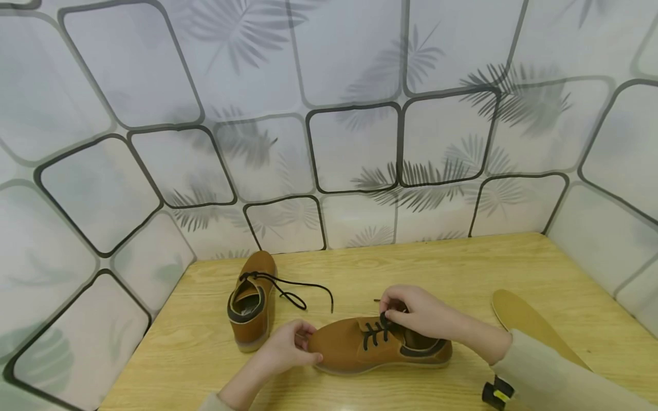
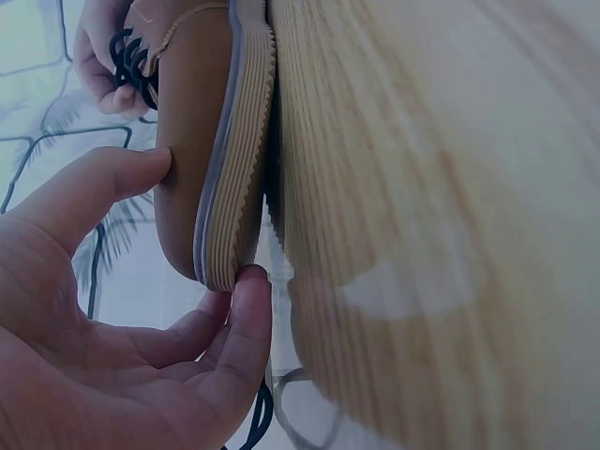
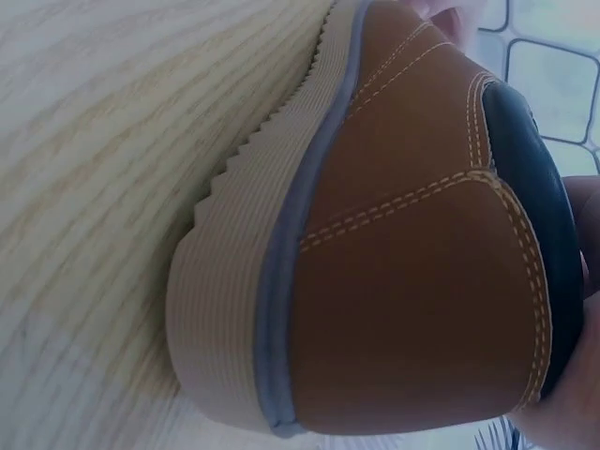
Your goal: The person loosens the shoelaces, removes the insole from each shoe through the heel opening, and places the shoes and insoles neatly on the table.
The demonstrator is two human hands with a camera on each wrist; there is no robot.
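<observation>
A brown lace-up shoe [image 1: 339, 342] lies on the table with its toe to the left and its heel to the right. My left hand [image 1: 285, 349] holds the toe; in the left wrist view its thumb [image 2: 141, 171] presses the upper while fingertips touch the sole's front edge [image 2: 234, 225]. Over the shoe's opening, my right hand [image 1: 426, 313] pinches the black shoelace [image 1: 376, 335] near the top of the lacing. Its fingers partly hide the lace and tongue. The right wrist view is filled mostly by the shoe's heel [image 3: 412, 319].
Left of my left hand stands a second brown shoe [image 1: 261, 264], its long black lace [image 1: 308, 284] trailing right across the wooden table [image 1: 411, 262]. A tan insole [image 1: 529, 319] lies at the right, partly under my right sleeve [image 1: 545, 365]. Patterned panels [image 1: 354, 148] enclose the back and sides.
</observation>
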